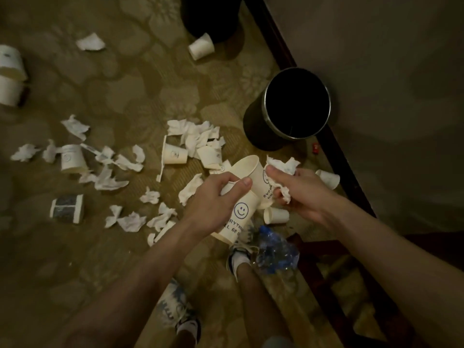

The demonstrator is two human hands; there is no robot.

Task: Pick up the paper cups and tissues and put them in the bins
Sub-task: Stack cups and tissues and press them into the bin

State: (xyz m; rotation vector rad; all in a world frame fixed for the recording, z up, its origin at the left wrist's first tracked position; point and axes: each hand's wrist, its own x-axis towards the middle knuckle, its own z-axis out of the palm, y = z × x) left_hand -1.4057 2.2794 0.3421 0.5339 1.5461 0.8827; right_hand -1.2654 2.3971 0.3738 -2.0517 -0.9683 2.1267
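My left hand grips a white paper cup with a blue smiley face, mouth towards my body. My right hand holds a second smiley cup together with a crumpled white tissue. A round black bin with a metal rim stands open just beyond my hands. Several more paper cups and crumpled tissues lie scattered on the carpet to the left and ahead.
A second dark bin stands at the top with a cup lying by it. A dark wooden skirting runs along the wall on the right. A crushed blue plastic bottle lies by my shoes.
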